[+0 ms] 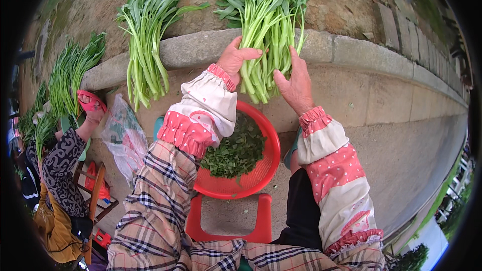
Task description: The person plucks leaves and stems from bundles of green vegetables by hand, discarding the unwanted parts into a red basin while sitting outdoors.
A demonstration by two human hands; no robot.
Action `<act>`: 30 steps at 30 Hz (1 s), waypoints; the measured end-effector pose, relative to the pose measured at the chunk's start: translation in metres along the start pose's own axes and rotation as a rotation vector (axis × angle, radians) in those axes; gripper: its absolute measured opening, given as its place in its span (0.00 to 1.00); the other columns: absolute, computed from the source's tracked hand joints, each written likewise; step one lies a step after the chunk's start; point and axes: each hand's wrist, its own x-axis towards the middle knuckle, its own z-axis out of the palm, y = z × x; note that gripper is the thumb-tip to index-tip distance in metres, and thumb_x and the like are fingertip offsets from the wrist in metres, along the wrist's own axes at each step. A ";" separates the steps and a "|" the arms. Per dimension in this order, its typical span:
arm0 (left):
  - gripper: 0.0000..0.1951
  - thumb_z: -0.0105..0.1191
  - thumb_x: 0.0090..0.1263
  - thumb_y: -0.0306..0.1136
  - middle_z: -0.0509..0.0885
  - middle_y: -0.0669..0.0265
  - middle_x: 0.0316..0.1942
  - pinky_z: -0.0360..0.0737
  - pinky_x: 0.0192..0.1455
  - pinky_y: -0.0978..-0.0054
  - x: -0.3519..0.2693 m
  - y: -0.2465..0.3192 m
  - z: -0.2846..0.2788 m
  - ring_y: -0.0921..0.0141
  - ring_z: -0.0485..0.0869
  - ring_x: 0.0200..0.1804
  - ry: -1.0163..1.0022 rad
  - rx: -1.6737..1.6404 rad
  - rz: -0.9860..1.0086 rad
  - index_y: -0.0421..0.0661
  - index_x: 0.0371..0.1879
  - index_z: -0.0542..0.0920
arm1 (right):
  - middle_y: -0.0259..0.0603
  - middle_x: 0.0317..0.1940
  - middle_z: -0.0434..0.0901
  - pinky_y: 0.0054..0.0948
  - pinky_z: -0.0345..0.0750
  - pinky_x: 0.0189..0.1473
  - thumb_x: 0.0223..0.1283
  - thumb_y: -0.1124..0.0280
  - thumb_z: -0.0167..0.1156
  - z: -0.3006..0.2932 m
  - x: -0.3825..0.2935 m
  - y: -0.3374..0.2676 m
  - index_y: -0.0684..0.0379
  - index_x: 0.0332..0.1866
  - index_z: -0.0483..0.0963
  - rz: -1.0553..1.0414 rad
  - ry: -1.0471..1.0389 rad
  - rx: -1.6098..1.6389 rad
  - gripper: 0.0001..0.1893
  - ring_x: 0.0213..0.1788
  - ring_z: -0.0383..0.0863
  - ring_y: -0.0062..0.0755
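A large bunch of water spinach [263, 41] lies across the stone curb, its leaves on the bare soil and its cut stems towards me. My left hand [235, 58] grips the stems from the left, thumb laid over them. On the right side, my right hand [296, 81] has its fingers apart and its fingertips at the outer stems. Below my hands, a red plastic colander [269, 154] holds chopped green leaves [235, 150]; my left sleeve covers part of it. A second water spinach bunch [148, 45] rests on the curb to the left.
The stone curb [369, 56] curves across the view. A red plastic stool [228, 233] stands between my legs. At left are a clear plastic bag [122, 131], more bundled greens [73, 75] and a seated person in a pink sandal [91, 101], near a wooden chair [96, 192].
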 end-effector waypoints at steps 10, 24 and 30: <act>0.26 0.58 0.56 0.21 0.81 0.58 0.41 0.84 0.39 0.64 -0.024 0.074 -0.002 0.66 0.83 0.37 0.067 0.315 -0.010 0.41 0.55 0.67 | 0.57 0.56 0.64 0.40 0.70 0.58 0.52 0.63 0.61 -0.004 0.003 0.004 0.63 0.69 0.54 0.011 -0.026 -0.074 0.39 0.57 0.69 0.53; 0.18 0.55 0.60 0.22 0.81 0.58 0.40 0.84 0.41 0.62 -0.022 0.068 -0.019 0.65 0.83 0.38 -0.006 0.096 -0.153 0.41 0.50 0.71 | 0.50 0.56 0.70 0.37 0.72 0.57 0.52 0.68 0.59 -0.020 0.018 -0.049 0.62 0.60 0.66 -0.197 -0.044 -0.110 0.27 0.56 0.73 0.49; 0.21 0.55 0.60 0.21 0.82 0.57 0.42 0.83 0.45 0.62 -0.016 0.052 -0.014 0.64 0.83 0.41 0.009 0.029 -0.112 0.41 0.53 0.69 | 0.48 0.48 0.75 0.40 0.73 0.51 0.51 0.71 0.58 -0.002 0.018 -0.065 0.61 0.56 0.70 -0.249 -0.080 -0.093 0.23 0.49 0.76 0.48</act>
